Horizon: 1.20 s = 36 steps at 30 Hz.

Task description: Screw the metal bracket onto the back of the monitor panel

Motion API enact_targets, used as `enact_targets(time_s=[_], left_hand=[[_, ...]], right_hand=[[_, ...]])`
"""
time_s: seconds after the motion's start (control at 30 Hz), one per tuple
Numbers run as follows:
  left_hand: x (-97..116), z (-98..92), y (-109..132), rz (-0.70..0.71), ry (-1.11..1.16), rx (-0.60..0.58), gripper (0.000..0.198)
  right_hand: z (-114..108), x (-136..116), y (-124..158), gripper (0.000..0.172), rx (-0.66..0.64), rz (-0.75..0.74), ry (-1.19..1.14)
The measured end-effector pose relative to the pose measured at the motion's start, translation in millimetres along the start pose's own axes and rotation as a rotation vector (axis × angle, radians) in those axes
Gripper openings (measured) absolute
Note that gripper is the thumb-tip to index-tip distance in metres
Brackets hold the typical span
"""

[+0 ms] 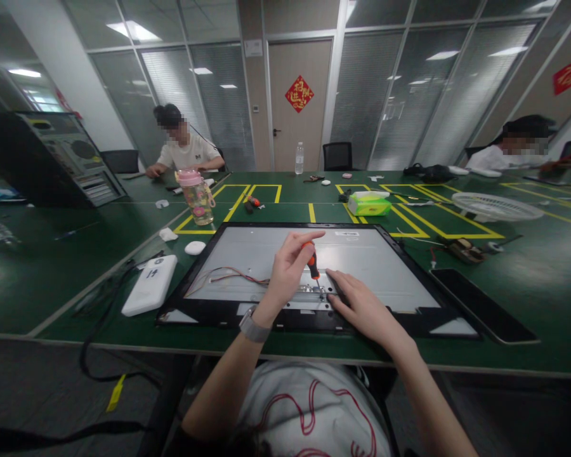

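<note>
Screwdriver [313, 259] with orange handle and black lower part – pinched near its top between thumb and fingertips of left hand [285, 270], fingers curled together around the handle. Stands nearly upright, a little tilted, tip down on a small metal bracket [309, 291] at the near edge of the panel; the tip itself too small to see clearly. Sits between the two hands, just beside the index finger of right hand [364, 308]. Right hand lying flat on the panel, fingers stretched forward and close together, fingertips touching the area by the bracket, holding nothing.

Monitor panel [285, 254] lying face down on the green table [52, 273], grey metal back up, black frame around. Thin red and brown wires [228, 275] running across the left part of the back toward the bracket. Grey watch [253, 327] on the left wrist.

Left of the panel – a white flat box [150, 284]. Right of it, a dark flat slab [483, 303]. Further behind: a pink-lidded bottle [197, 197], a green tissue pack [370, 204], a white fan grille [497, 206]. Two other persons seated at the far side, well apart from the panel
</note>
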<state>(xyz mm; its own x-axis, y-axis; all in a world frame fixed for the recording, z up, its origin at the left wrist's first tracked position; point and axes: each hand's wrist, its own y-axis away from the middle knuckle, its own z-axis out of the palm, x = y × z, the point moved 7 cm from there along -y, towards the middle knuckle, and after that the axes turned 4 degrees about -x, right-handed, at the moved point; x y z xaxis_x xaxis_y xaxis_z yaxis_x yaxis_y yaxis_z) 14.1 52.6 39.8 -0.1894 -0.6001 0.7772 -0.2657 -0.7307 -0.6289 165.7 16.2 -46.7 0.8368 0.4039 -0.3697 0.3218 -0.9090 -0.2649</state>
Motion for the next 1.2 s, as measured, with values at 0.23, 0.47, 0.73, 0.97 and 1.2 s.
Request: enact_targets(time_s=[0.23,0.47,0.73,0.97,1.2], left_hand=[[-3,3.2,1,-0.013,0.075,-0.026,0.025],[-4,3.9,1,-0.002,0.062,-0.033,0.025],[-4,4.5,1,-0.021,0.066,-0.039,0.027],[-2,6.2,1,-0.050,0.135,-0.033,0.023],[-10,4.0,1,-0.073,0.174,0.016,0.023]], right_hand=[[0,0,0,0.049,0.012,-0.008,-0.007],[0,-1,-1,0.049,-0.009,-0.001,-0.002],[-1,-2,0,0.049,0.009,-0.005,-0.005],[0,-1,0,0.048,0.004,-0.005,0.001],[1,1,0,0.049,-0.010,0.002,0.008]])
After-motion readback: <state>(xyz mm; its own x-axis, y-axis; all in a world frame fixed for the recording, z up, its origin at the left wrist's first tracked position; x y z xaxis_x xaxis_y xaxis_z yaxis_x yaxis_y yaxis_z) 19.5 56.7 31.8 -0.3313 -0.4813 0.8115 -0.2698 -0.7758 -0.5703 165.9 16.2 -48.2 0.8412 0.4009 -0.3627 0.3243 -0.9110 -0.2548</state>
